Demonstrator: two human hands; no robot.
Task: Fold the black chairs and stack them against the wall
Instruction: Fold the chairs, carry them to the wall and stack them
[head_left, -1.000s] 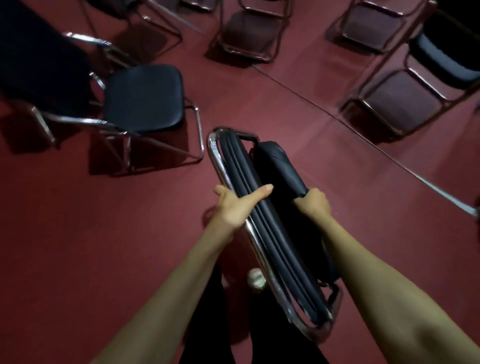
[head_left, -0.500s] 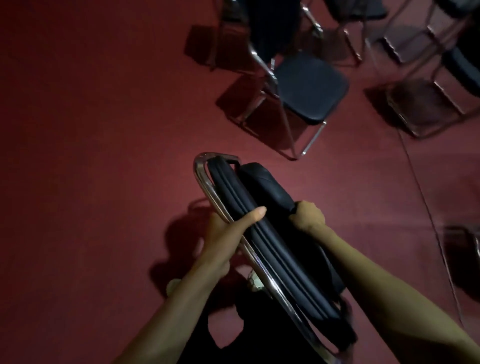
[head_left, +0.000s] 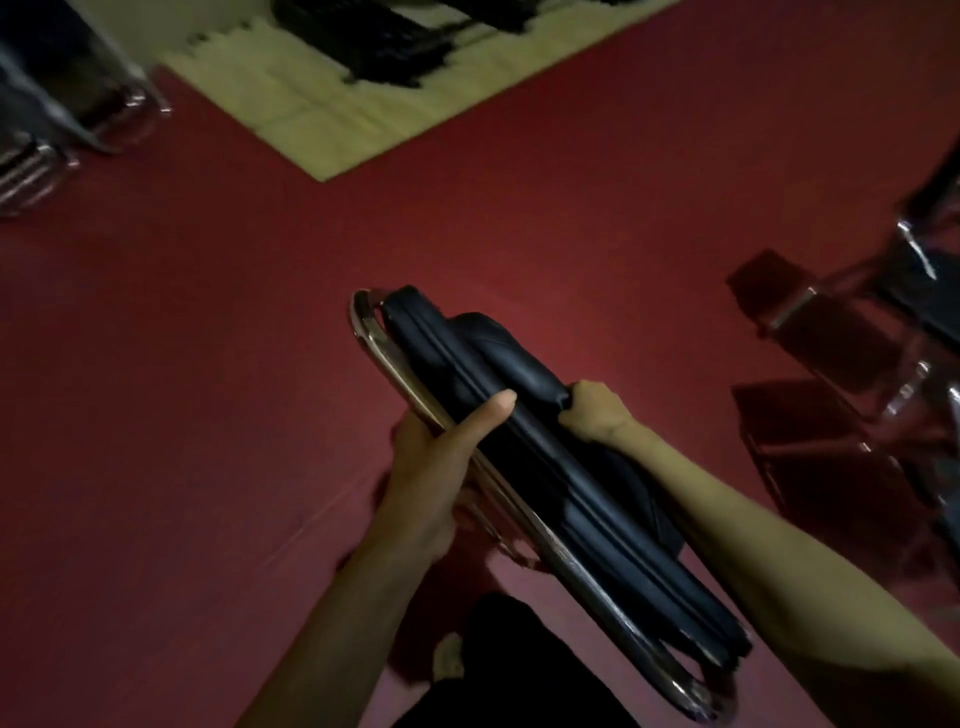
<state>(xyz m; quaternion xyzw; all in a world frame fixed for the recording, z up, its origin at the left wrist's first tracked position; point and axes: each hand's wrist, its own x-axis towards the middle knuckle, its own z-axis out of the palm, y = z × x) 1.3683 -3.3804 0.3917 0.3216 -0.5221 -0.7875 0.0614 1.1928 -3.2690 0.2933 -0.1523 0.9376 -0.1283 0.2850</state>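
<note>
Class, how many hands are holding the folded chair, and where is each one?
2. The left hand grips the chrome frame side of the folded chair, thumb laid across the black padding. The right hand grips the padded edge on the opposite side. Neither is hidden.

The folded chair (head_left: 545, 467) hangs over the floor (head_left: 208, 364) between the hands, with the left hand (head_left: 436, 467) gripping its left edge and the right hand (head_left: 597, 415) its right. Open chairs (head_left: 909, 322) stand to the right. More chairs (head_left: 62, 104) sit far left, beside a mat (head_left: 322, 104) ahead.
</note>
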